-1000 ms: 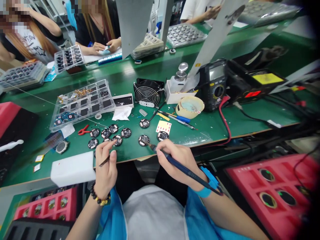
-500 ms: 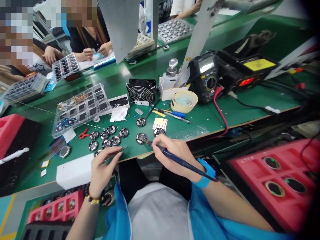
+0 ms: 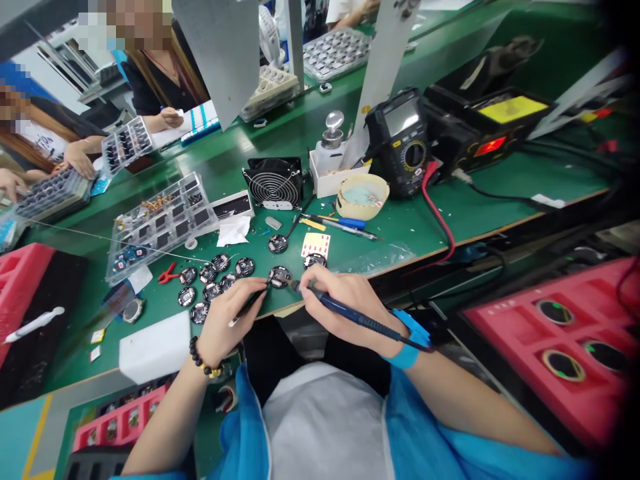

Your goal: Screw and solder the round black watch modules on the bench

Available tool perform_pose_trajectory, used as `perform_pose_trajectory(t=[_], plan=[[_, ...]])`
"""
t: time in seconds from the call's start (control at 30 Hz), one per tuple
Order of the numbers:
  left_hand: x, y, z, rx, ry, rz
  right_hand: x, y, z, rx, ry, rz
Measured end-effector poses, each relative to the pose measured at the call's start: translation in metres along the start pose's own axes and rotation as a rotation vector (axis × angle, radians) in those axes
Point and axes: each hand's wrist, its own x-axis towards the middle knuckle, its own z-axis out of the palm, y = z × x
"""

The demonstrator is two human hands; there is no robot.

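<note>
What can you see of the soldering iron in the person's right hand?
The soldering iron is a slim, dark blue, pen-like tool with a plastic-looking handle and thin metal tip. The right hand holds it like a pen, tilted downward, its tip reaching toward a round black circuit board. A dark cord trails from its rear end past the blue wrist strap.

Circuit boards (image 3: 245,267) lie left of the multimeter (image 3: 397,140) (on the bench (image 3: 500,175))
</note>
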Motion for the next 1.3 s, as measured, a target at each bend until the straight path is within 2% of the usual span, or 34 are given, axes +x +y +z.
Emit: perform_pose_trajectory(t=[0.27, 0.4, 0.73, 0.97, 1.13, 1.3], plan=[[0.007, -0.003, -0.006, 0.094, -0.117, 0.103, 0.001, -0.001, 0.0, 0.006, -0.004, -0.001], [0.005, -0.009, -0.003, 0.071, -0.14, 0.114, 0.0, -0.001, 0.0, 0.0, -0.01, 0.007], [0.009, -0.016, 0.006, -0.036, -0.062, 0.082, 0.0, -0.001, 0.0, -0.014, -0.001, -0.001], [0.006, -0.011, 0.004, -0.041, -0.021, 0.051, 0.002, -0.001, 0.0, -0.086, 0.023, -0.005], [0.006, -0.007, 0.005, -0.045, 0.026, 0.058, 0.001, 0.0, 0.0, -0.039, 0.051, -0.01], [0.01, -0.008, 0.008, -0.079, -0.034, 0.045, -0.001, -0.001, -0.002, 0.007, 0.069, -0.022]])
